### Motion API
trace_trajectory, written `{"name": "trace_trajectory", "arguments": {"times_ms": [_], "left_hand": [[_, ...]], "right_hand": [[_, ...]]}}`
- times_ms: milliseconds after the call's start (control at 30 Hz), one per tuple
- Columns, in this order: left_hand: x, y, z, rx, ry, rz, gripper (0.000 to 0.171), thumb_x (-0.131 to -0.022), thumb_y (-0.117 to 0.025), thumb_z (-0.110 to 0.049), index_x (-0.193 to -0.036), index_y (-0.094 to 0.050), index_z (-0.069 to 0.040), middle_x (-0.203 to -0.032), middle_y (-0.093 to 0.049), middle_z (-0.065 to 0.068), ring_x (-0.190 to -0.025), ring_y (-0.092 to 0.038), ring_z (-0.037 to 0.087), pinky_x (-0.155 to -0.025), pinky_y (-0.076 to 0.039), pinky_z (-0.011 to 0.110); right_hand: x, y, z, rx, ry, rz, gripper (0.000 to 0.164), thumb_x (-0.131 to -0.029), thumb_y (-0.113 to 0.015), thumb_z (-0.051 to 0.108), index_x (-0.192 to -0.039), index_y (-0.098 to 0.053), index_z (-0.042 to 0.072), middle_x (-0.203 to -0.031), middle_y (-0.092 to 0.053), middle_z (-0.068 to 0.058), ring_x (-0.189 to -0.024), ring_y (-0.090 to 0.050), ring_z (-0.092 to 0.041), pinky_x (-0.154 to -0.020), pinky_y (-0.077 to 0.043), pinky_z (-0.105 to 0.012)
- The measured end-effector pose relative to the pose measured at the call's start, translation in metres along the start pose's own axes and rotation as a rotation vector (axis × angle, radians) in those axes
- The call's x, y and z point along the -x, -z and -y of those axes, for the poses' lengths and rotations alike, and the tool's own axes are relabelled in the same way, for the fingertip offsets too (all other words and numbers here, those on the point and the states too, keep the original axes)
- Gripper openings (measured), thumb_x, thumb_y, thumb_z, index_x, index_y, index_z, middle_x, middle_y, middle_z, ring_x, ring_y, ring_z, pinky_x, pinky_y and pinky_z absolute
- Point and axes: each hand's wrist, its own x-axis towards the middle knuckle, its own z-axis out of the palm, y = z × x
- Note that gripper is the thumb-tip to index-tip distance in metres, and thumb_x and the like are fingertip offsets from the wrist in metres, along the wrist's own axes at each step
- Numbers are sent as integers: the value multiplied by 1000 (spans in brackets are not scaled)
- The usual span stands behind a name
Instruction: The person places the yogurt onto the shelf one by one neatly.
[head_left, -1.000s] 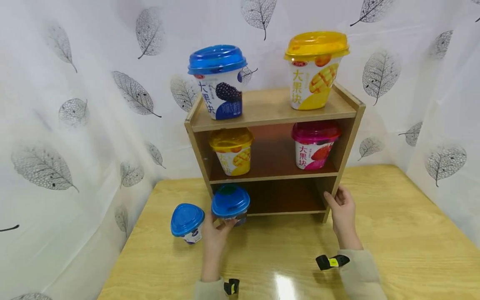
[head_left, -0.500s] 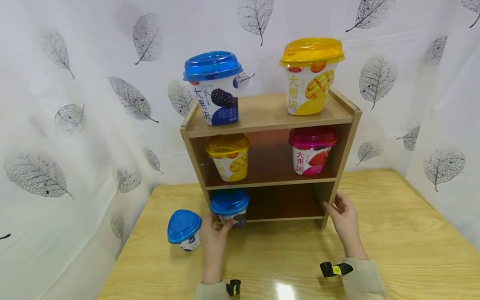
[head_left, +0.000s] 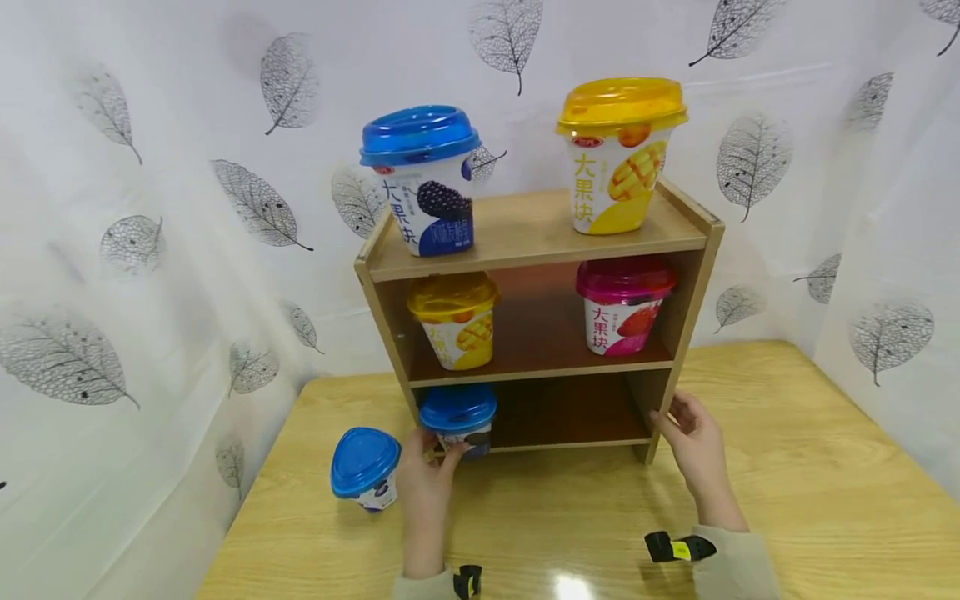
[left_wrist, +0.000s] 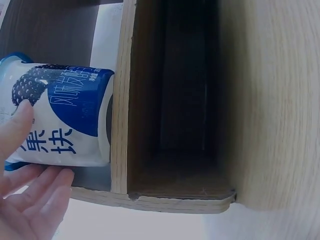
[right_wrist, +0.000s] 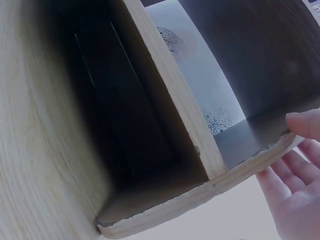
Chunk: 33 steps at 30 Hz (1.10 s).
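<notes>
My left hand (head_left: 424, 490) holds a blue-lidded yogurt cup (head_left: 467, 440) at the left end of the bottom shelf. In the left wrist view, the thumb lies across the front of this cup (left_wrist: 75, 117) by its blackberry picture, and the fingertips touch its side. The cup stands upright, its base at the shelf board's front edge. On the other side, my right hand (head_left: 696, 454) grips the lower right side panel of the small wooden shelf unit (head_left: 562, 375). The right wrist view shows the thumb on the inner face of that panel (right_wrist: 260, 152) and the fingers outside it.
Another blue-lidded cup (head_left: 365, 465) stands on the table (head_left: 795, 467), left of my left hand. A yellow-lidded cup (head_left: 459, 333) and a pink-lidded cup (head_left: 626, 312) occupy the middle shelf. On top are a blue-lidded cup (head_left: 427, 187) and a yellow-lidded cup (head_left: 618, 162).
My left hand has eased the yogurt cup slightly deeper into the bottom shelf. The right hand keeps its grip on the side panel. The head view has shifted a little.
</notes>
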Motion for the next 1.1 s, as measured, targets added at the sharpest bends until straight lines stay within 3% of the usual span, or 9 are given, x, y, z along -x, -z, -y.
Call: {"name": "trace_trajectory", "arguments": {"times_ms": [467, 767, 1100], "left_hand": [[7, 3, -1, -79, -88, -55, 41, -65, -79, -19, -96, -59, -1, -87, -63, 11, -76, -60, 24, -62, -49, 37], [0, 0, -3, 7, -17, -8, 40, -68, -76, -18, -101, -59, -2, -91, -62, 11, -80, -60, 22, -65, -50, 37], [0, -4, -2, 9, -2, -53, 31, -69, -75, -15, -89, -57, 0, -81, -60, 10, -72, -58, 21, -58, -49, 34]], "right_hand": [[6, 1, -2, 72, -11, 35, 38, -84, -56, 3, -118, -44, -9, -102, -51, 17, -96, -48, 5, -76, -41, -11], [0, 2, 4, 74, -37, 10, 37, -84, -55, 0, -118, -43, -10, -99, -51, 19, -95, -47, 6, -76, -40, -9], [-1, 2, 4, 73, -67, 2, 35, -84, -56, 0, -117, -46, -5, -97, -52, 20, -95, -48, 5, -75, -41, -9]]}}
